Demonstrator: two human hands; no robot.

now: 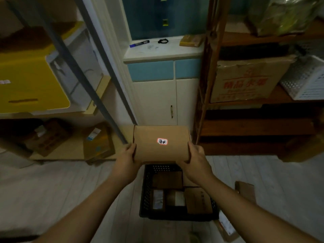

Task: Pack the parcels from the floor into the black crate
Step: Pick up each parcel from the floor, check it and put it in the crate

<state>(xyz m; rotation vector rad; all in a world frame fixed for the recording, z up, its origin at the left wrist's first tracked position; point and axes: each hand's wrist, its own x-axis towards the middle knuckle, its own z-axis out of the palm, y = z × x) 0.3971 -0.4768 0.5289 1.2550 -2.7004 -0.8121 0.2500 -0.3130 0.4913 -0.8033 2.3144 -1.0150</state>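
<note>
Both forearms reach straight forward from the bottom corners of the view and converge toward the middle, the left arm (91,206) and right arm (245,207) about level. Below them on the pale plank floor (52,190) stands the black crate (145,190), with several brown parcels (166,179) already lying inside. A cardboard parcel (161,148) is held in the air above the crate's far end, its broad face up. The left hand (125,161) grips its left end and the right hand (194,160) its right end, thumbs on top and fingers curled beneath. Another parcel (245,189) lies on the floor right of the crate. A small red-edged white label (162,141) sits mid-face on the held parcel.
</note>
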